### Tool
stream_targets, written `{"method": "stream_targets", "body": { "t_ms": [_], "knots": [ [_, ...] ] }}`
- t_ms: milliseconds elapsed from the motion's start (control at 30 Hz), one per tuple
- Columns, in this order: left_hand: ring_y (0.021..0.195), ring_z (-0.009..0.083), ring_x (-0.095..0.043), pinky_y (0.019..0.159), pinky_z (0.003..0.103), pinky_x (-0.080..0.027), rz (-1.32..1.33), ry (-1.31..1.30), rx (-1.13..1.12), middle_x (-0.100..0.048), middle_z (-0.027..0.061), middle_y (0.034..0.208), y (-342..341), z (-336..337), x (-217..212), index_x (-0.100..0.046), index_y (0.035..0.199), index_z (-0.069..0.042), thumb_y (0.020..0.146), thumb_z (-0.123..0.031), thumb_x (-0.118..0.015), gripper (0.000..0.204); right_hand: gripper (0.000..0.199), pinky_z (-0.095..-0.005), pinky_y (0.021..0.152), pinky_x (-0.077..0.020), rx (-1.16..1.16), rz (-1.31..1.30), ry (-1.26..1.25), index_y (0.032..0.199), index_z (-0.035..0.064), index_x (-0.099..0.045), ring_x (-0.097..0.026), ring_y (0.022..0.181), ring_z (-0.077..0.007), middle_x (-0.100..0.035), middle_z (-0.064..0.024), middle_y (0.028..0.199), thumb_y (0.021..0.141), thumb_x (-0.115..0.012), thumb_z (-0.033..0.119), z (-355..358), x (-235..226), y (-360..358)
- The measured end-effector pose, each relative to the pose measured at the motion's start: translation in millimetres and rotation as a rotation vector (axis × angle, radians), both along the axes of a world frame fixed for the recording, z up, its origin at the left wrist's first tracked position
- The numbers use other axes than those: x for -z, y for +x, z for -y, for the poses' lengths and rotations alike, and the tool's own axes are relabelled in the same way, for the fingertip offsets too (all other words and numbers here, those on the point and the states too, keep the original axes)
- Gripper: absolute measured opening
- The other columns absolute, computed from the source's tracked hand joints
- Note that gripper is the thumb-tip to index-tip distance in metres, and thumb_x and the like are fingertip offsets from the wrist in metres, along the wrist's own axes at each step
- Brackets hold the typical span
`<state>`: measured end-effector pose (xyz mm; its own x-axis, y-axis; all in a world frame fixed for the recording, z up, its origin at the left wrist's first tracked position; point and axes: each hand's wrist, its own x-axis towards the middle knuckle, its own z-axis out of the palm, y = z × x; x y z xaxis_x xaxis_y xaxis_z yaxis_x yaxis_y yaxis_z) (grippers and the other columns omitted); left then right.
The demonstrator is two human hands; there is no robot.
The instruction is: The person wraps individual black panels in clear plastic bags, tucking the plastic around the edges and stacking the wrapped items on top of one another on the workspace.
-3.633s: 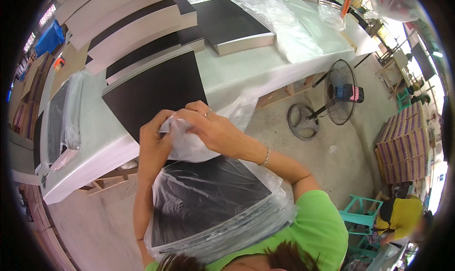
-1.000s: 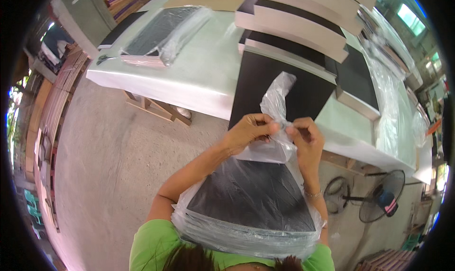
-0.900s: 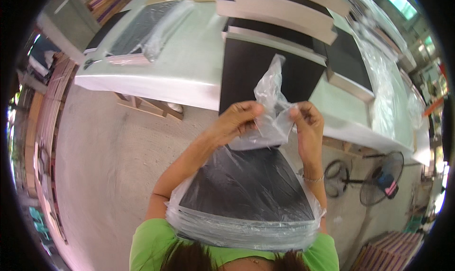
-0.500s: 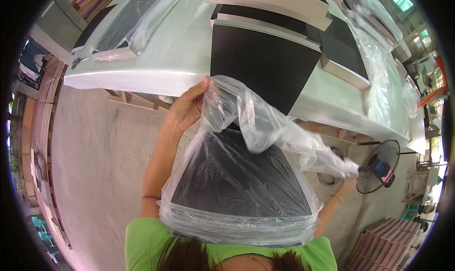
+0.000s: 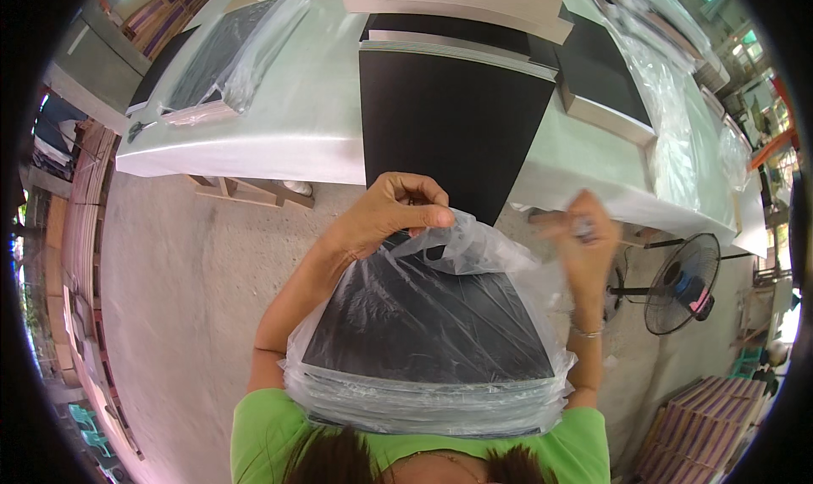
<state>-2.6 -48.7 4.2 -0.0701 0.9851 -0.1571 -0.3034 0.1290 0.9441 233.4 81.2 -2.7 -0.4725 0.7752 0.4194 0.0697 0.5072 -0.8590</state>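
A stack of black boards (image 5: 423,315) lies close to my body, wrapped in a clear plastic bag (image 5: 406,399). At the bag's far end, my left hand (image 5: 398,206) pinches the gathered plastic between thumb and fingers. To the right and apart from it, my right hand (image 5: 584,238) is raised and smeared by motion, so its fingers and anything in them are hard to make out. Beyond the bag, a large black board (image 5: 449,124) slopes down from the table edge toward me.
Several thick stacks of black boards (image 5: 605,77) rest on the pale-covered table (image 5: 313,120). A plastic-wrapped stack (image 5: 224,56) and scissors (image 5: 140,130) lie at its left. A fan (image 5: 684,285) stands at the right, with bundled boards (image 5: 699,429) on the floor.
My left hand has moved right and nearer with the bag's end. My right hand has swung up and inward from the far right. The plastic that was stretched between them is now bunched up.
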Motion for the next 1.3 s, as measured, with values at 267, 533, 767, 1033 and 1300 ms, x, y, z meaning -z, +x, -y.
{"method": "stream_targets", "body": {
  "t_ms": [267,533,767,1033,1300],
  "knots": [
    [0.061,0.0035,-0.05,0.052,0.018,-0.038,0.129,0.019,0.036,-0.058,-0.0018,0.071,13.9,1.4,0.9,-0.064,0.084,-0.006,0.076,-0.024,-0.074,0.022,0.038,-0.0301,0.051,-0.0454,-0.242,0.149,0.426,0.097,0.0076,-0.061,-0.057,0.064,-0.0188,-0.054,-0.0062,0.093,0.061,-0.072,0.001,48.8,-24.6,-57.7],
    [0.061,0.0032,-0.05,0.053,0.016,-0.038,0.194,-0.012,0.109,-0.055,-0.0039,0.072,10.3,1.2,15.7,-0.062,0.088,-0.006,0.076,-0.035,-0.073,0.033,0.043,-0.0319,0.054,-0.0487,-0.308,0.036,0.446,0.097,0.0038,-0.058,-0.061,0.068,-0.0244,-0.055,-0.009,0.097,0.058,-0.06,-0.013,39.8,-5.2,-57.2],
    [0.064,0.002,-0.047,0.055,0.015,-0.037,0.216,0.015,0.082,-0.052,-0.0051,0.076,16.3,-1.0,18.0,-0.055,0.086,-0.01,0.08,-0.043,-0.067,0.036,0.035,-0.0324,0.059,-0.0507,-0.241,0.014,0.271,0.09,-0.0006,-0.054,-0.061,0.072,-0.0248,-0.054,-0.0098,0.091,0.059,-0.056,-0.017,41.0,-9.6,-56.7],
    [0.064,0.0058,-0.045,0.057,0.019,-0.036,-0.198,0.162,-0.156,-0.052,-0.0009,0.077,18.6,-0.4,7.5,-0.057,0.089,-0.004,0.084,-0.035,-0.064,0.033,0.029,-0.0324,0.06,-0.0506,-0.15,0.056,0.363,0.087,0.0012,-0.057,-0.061,0.072,-0.023,-0.053,-0.0093,0.09,0.063,-0.063,-0.015,36.8,-10.3,-54.6],
    [0.069,0.0114,-0.056,0.061,0.024,-0.043,-0.709,0.185,-0.233,-0.061,0.0068,0.079,19.8,2.9,-17.1,-0.067,0.085,0.002,0.078,-0.014,-0.067,0.017,0.032,-0.0327,0.057,-0.0493,-0.1,0.085,0.422,0.09,0.0031,-0.058,-0.061,0.072,-0.0255,-0.054,-0.0086,0.09,0.063,-0.066,-0.012,32.5,-3.9,-55.9]
  ]
}}
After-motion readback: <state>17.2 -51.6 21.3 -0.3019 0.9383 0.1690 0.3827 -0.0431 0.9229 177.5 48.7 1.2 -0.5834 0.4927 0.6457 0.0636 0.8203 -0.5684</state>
